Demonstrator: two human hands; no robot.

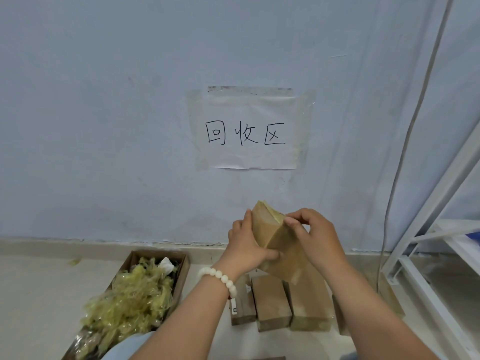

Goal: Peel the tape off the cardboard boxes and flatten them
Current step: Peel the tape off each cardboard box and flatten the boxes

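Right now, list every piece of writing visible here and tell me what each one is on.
"回收区": handwritten in black on the paper sheet taped to the wall.
Small white label on the leftmost floor box: too small to read.
Held cardboard box: no print visible.

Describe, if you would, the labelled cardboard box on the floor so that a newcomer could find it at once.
Find the white paper sign taped to the pale blue wall; on the floor below it lies a row of small brown cardboard boxes. The labelled brown box is at the row's left end, beside the white bead bracelet. It alone carries a small white label.
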